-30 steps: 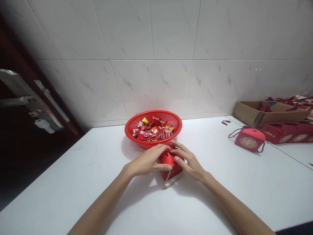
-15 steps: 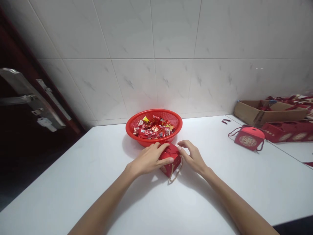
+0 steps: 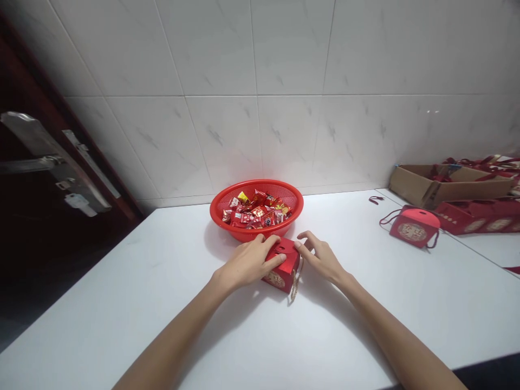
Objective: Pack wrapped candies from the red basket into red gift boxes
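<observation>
A small red gift box [image 3: 289,262] with a gold emblem and a twisted cord handle [image 3: 294,281] sits on the white table. My left hand [image 3: 254,261] grips it from the left, thumb and fingers over its top, hiding that side. At the box's right corner, my right hand [image 3: 320,258] has its thumb touching the edge; its curved fingers are apart with nothing between them. Just behind the box stands a red plastic basket [image 3: 298,200] with several wrapped candies [image 3: 258,211].
To the right, another red gift box [image 3: 414,227] with a dark cord stands alone. Beyond it are a cardboard box [image 3: 414,184] and a row of red boxes [image 3: 463,218]. A short dark cord [image 3: 376,200] lies near the tiled wall [image 3: 284,135]. A door handle [image 3: 32,164] is at left.
The gift box has turned under my hands, so its gold-emblem side faces me more and its cord has shifted right. My hands have hardly moved.
</observation>
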`<action>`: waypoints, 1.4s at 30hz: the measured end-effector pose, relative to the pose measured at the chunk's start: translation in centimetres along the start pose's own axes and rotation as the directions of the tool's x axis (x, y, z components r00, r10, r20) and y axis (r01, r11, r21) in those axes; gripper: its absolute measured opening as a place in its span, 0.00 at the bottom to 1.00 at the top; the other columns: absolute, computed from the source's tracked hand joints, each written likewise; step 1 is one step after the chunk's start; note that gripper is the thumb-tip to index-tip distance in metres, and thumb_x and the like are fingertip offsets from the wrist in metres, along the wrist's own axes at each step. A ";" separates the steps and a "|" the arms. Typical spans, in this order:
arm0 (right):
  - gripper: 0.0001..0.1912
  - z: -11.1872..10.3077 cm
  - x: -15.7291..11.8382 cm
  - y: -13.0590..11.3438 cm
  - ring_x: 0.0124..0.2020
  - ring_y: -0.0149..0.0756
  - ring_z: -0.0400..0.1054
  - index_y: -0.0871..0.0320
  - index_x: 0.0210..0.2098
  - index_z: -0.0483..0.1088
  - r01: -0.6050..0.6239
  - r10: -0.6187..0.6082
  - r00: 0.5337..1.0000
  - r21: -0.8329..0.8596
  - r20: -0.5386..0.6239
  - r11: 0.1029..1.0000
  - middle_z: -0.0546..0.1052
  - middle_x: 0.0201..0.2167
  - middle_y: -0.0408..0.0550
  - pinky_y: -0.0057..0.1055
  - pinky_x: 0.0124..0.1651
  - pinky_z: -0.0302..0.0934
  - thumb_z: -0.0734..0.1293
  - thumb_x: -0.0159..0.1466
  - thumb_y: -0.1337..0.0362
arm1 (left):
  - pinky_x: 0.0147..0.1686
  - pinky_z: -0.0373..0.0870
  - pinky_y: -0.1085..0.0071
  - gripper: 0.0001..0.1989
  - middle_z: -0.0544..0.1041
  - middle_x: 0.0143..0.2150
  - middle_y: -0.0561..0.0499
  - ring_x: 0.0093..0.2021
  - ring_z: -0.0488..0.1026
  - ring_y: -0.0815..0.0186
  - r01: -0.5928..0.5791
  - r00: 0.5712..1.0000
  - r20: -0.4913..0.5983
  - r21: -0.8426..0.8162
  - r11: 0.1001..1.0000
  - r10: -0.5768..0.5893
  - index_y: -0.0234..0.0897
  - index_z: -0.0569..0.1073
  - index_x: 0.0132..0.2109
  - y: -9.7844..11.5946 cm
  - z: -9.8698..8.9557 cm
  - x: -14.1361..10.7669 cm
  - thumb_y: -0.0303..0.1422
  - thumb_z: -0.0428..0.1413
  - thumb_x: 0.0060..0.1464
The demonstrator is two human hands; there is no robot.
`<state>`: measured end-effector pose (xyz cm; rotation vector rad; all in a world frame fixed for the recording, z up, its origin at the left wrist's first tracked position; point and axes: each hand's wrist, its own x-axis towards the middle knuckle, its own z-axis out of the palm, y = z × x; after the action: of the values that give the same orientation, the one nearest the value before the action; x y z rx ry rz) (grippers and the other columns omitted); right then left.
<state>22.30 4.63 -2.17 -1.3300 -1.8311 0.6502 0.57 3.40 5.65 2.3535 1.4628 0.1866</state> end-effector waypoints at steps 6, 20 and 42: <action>0.22 -0.2 0.0 -0.6 0.25 0.36 0.69 0.54 0.40 0.67 -0.099 0.085 0.994 0.252 0.069 0.963 0.73 0.21 0.40 0.34 0.33 0.62 0.62 0.65 0.41 | 0.38 0.72 0.60 0.25 0.73 0.48 0.42 0.42 0.77 0.50 0.028 0.999 -0.023 -0.046 0.999 -0.029 0.44 0.69 0.57 -0.1 0.5 0.1 0.53 0.45 0.63; 0.21 -1.4 -0.5 -2.1 0.26 0.30 0.67 0.56 0.40 0.74 -0.151 0.035 0.983 0.675 0.182 0.723 0.78 0.30 0.45 0.28 0.26 0.60 0.79 0.51 0.54 | 0.36 0.70 0.63 0.16 0.79 0.39 0.47 0.39 0.77 0.54 -0.013 1.000 0.011 -0.186 0.983 0.015 0.41 0.68 0.45 -0.8 -0.3 0.1 0.47 0.45 0.64; 0.13 -0.7 -0.7 -1.6 0.26 0.31 0.61 0.55 0.41 0.80 0.041 -0.088 0.993 0.470 0.080 0.882 0.75 0.29 0.45 0.31 0.30 0.59 0.72 0.59 0.57 | 0.29 0.63 0.69 0.26 0.73 0.29 0.53 0.30 0.70 0.62 -0.015 0.999 0.041 -0.388 0.922 0.033 0.36 0.74 0.56 -3.8 -1.5 0.8 0.44 0.57 0.54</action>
<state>22.05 3.42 -0.73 -0.9228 -1.6433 1.0614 -2.72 5.99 5.54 2.0398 1.2417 0.3873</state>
